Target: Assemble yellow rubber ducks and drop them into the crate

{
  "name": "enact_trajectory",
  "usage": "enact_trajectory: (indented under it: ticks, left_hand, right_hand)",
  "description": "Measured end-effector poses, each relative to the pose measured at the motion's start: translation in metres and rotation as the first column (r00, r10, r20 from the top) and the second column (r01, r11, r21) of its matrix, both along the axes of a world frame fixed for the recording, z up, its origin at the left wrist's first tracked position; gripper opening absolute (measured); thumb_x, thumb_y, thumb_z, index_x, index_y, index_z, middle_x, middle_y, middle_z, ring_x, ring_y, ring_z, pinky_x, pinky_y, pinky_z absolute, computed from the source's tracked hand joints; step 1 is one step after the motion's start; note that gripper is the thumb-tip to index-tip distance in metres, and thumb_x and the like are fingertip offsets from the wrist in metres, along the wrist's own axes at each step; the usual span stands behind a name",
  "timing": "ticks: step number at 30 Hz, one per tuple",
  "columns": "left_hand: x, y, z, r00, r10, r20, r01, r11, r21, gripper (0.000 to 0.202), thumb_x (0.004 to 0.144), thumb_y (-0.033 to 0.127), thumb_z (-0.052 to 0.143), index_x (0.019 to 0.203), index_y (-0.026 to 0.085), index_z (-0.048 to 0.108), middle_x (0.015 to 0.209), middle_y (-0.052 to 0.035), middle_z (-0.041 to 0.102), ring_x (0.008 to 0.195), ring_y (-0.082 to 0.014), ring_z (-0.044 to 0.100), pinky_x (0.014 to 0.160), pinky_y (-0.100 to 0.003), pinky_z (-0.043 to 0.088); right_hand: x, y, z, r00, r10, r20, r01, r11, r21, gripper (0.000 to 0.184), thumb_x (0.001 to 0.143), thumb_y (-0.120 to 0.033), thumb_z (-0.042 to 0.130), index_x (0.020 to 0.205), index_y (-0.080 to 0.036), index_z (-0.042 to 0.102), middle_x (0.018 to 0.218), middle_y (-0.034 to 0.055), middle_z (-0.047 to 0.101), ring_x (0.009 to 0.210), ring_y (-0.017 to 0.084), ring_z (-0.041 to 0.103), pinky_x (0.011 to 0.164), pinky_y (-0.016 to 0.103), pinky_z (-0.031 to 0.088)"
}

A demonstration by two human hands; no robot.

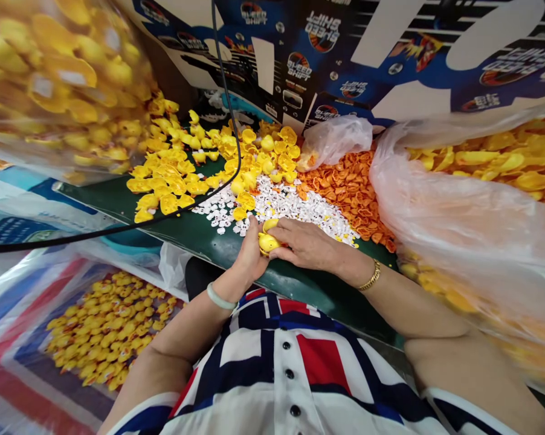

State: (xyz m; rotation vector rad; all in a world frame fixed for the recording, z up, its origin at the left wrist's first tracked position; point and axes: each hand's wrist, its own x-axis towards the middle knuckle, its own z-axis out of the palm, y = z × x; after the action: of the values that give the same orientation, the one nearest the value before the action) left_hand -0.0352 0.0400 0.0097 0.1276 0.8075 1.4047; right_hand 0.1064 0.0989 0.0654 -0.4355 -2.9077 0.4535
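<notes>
Near the front edge of the green table, my left hand [251, 254] and my right hand [306, 243] meet around yellow plastic toy duck parts [269, 241]. Fingers of both hands are closed on them and cover part of their shape. Just beyond my hands lies a spread of small white printed pieces [290, 202]. To its right is a heap of orange plastic pieces [340, 187]. Behind and to the left are yellow duck shells [170, 175], some of them open halves.
A clear bag of yellow parts [59, 78] stands at the left, another bag [472, 199] at the right. A black cable [229, 109] crosses the table [218, 251]. Below left, a striped sack [32, 296] holds several yellow ducks. Printed cardboard [327, 48] stands behind.
</notes>
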Motion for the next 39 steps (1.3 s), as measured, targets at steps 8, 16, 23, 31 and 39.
enact_trajectory:
  ticks: [8, 16, 23, 31, 39]
  left_hand:
    - [0.000, -0.009, 0.003, 0.984, -0.112, 0.140, 0.117, 0.993, -0.027, 0.035, 0.087, 0.046, 0.066, 0.091, 0.011, 0.064, 0.076, -0.0047, 0.068, 0.062, -0.0125, 0.065, 0.045, -0.018, 0.047]
    - [-0.010, -0.017, 0.001, 0.942, -0.198, -0.271, 0.251, 0.951, 0.178, 0.066, 0.062, 0.018, 0.086, 0.124, 0.024, 0.065, 0.101, -0.0040, 0.071, 0.087, -0.0187, 0.067, 0.076, -0.028, 0.054]
    - [-0.017, -0.029, 0.004, 0.594, -0.032, -0.804, 0.309, 0.932, 0.191, 0.059, 0.067, 0.021, 0.082, 0.124, 0.027, 0.068, 0.122, -0.0056, 0.068, 0.113, -0.0264, 0.060, 0.101, -0.033, 0.043]
    - [-0.021, -0.019, -0.002, 0.919, -0.022, -0.393, 0.121, 0.966, 0.230, 0.064, 0.059, 0.027, 0.089, 0.118, 0.023, 0.063, 0.107, -0.0058, 0.070, 0.097, -0.0221, 0.066, 0.086, -0.033, 0.052]
    - [-0.018, -0.018, -0.003, 0.960, 0.067, -0.271, -0.004, 0.973, 0.229, 0.061, 0.066, 0.029, 0.084, 0.123, 0.025, 0.061, 0.122, -0.0083, 0.067, 0.106, -0.0218, 0.064, 0.089, -0.031, 0.051]
  right_hand:
    - [0.002, -0.030, -0.023, 0.988, -0.150, -0.040, 0.155, 0.965, 0.210, 0.051, 0.102, -0.050, 0.039, 0.131, -0.010, 0.049, 0.109, 0.0160, 0.060, 0.099, 0.029, 0.051, 0.080, 0.042, 0.049]
    - [0.025, -0.014, -0.024, 0.865, -0.394, -0.311, 0.300, 0.902, -0.309, 0.050, 0.093, -0.059, 0.054, 0.121, -0.019, 0.056, 0.105, 0.0103, 0.061, 0.094, 0.024, 0.057, 0.083, 0.040, 0.049]
    - [0.025, -0.009, -0.034, 0.894, -0.345, -0.288, 0.182, 0.864, -0.470, 0.042, 0.087, -0.052, 0.066, 0.113, -0.019, 0.062, 0.101, 0.0069, 0.061, 0.092, 0.022, 0.057, 0.085, 0.039, 0.047]
    - [0.011, -0.024, -0.043, 0.800, -0.488, -0.348, 0.248, 0.797, -0.550, 0.065, 0.082, -0.066, 0.064, 0.124, -0.018, 0.052, 0.116, 0.0132, 0.057, 0.096, 0.024, 0.058, 0.079, 0.040, 0.051]
    - [-0.006, -0.035, -0.040, 0.853, -0.475, -0.215, 0.403, 0.862, -0.307, 0.052, 0.085, -0.049, 0.068, 0.124, -0.019, 0.052, 0.112, 0.0114, 0.064, 0.100, 0.027, 0.059, 0.085, 0.042, 0.049]
